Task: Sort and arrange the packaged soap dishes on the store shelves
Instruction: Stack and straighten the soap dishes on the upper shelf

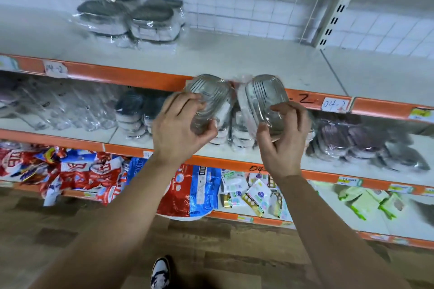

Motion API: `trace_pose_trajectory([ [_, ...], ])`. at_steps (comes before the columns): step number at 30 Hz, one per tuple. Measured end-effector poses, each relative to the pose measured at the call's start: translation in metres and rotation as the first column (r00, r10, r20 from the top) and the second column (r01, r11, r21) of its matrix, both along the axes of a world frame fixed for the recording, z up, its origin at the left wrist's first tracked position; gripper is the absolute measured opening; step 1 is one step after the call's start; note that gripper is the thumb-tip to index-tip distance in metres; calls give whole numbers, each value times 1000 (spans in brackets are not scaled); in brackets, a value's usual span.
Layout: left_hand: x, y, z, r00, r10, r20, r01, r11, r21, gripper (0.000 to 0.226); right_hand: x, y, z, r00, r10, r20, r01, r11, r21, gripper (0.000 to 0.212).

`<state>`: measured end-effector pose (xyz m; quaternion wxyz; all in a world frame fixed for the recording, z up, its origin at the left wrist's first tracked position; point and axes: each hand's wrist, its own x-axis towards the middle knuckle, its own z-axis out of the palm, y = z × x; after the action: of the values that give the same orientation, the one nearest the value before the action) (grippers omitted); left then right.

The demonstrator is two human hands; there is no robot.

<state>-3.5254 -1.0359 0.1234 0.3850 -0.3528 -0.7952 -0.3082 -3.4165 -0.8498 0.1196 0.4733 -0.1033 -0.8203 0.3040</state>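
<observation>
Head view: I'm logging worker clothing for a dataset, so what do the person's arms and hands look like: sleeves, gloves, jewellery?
The left hand and right hand are bare, with no gloves. No ring, watch or bracelet shows. The left forearm and right forearm are uncovered down to the picture's lower edge; no sleeve is in view.

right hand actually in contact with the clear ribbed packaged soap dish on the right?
Touching. The head view shows the right hand with thumb and curled fingers pinching the clear ribbed packaged soap dish; no gap shows.
</observation>
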Motion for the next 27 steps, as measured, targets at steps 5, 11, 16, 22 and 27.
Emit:
trace_pose_trajectory([
  [5,-56,-21,40,978,133,161,-114,986,-122,40,-56,1,29,989,-18,145,9,998,64,40],
  [11,-140,-50,61,924,165,344,-19,920,-391,63,-129,1,49,935,27,354,-82,986,143,50],
  [16,-195,-66,63,905,163,392,-7,929,-371,32,-172,-4,47,887,-38,460,-11,994,105,56],
  [22,-218,-79,57,856,61,514,99,956,-278,69,-203,-12,44,893,-5,449,-26,998,62,55],
  [27,-228,-79,42,891,55,451,88,953,-291,55,-227,-24,48,876,-206,437,164,978,132,54],
])
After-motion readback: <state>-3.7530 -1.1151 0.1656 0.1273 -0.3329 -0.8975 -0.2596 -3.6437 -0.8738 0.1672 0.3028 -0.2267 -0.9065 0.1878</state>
